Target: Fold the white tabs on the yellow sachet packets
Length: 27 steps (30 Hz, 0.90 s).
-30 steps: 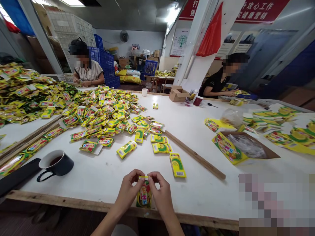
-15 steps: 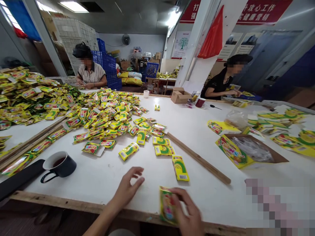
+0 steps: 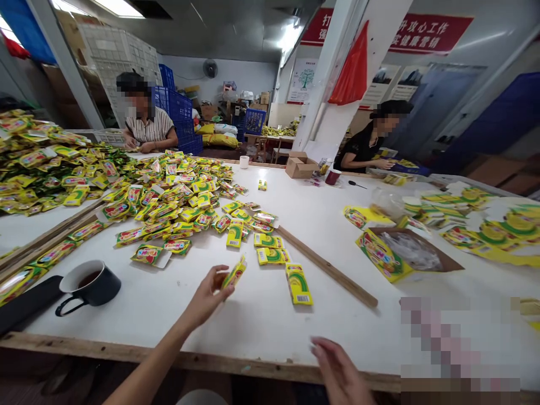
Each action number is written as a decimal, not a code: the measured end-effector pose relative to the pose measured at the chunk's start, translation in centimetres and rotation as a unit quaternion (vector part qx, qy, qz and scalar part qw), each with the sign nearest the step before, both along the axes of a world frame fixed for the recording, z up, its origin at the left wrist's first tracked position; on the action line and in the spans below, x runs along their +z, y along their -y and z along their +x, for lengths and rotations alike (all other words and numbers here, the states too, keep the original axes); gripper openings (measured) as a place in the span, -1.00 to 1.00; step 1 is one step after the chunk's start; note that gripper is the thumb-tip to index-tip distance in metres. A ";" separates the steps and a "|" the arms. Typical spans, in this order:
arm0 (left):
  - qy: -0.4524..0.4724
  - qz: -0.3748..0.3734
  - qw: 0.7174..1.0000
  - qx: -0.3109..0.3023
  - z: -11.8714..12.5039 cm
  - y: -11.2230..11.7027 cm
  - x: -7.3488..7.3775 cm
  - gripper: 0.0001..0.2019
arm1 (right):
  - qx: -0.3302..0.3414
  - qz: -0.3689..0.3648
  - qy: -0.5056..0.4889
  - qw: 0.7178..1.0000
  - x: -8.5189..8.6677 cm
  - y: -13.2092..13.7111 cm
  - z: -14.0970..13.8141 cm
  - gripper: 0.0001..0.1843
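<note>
My left hand (image 3: 211, 292) is closed round a small yellow box (image 3: 234, 274), lifted a little off the white table and tilted. My right hand (image 3: 340, 368) is over the table's front edge, fingers stretched out, and nothing shows in them. Nearest to the hands lies an upright-printed yellow and green box (image 3: 299, 284) with a barcode. Two similar boxes lie crosswise behind it, the closer one (image 3: 272, 256) almost touching the other. Further back spreads a large heap of these boxes (image 3: 181, 191), some with white end flaps out.
A dark mug (image 3: 103, 288) of brown drink stands at the left by a wooden strip. Another wooden strip (image 3: 329, 267) lies right of the boxes. An open carton (image 3: 379, 259) holds clear plastic. Two people sit across the table (image 3: 253, 326).
My left hand has picked up the loose box that lay in front of it. The box my right hand held is out of that hand and no longer seen. The view has shifted slightly.
</note>
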<state>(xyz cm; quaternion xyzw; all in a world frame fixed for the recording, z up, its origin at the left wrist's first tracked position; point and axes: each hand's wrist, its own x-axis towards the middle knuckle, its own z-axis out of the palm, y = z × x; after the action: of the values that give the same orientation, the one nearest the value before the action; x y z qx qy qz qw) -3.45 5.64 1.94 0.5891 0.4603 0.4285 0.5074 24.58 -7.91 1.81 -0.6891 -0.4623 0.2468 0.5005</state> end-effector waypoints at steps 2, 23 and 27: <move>0.154 -0.083 0.983 -0.060 1.4 2.6 0.3 -0.51 | 0.092 0.008 -0.113 0.989 -0.4 -2.7 -4.3 -0.61; 0.040 -0.026 0.994 -0.099 3.0 4.6 -2.2 -0.73 | 0.281 -0.004 -0.157 0.947 -2.1 -6.9 -7.6 -0.80; 0.062 -0.023 0.994 -0.083 4.0 3.9 -2.0 -0.78 | 0.230 0.024 -0.116 0.966 -1.7 -7.3 -7.2 -0.85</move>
<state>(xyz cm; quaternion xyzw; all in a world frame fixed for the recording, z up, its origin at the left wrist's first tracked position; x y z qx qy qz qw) 0.58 1.75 -0.10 0.5857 0.3873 0.4100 0.5820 17.42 -0.57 0.15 -0.5184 -0.5531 0.4223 0.4970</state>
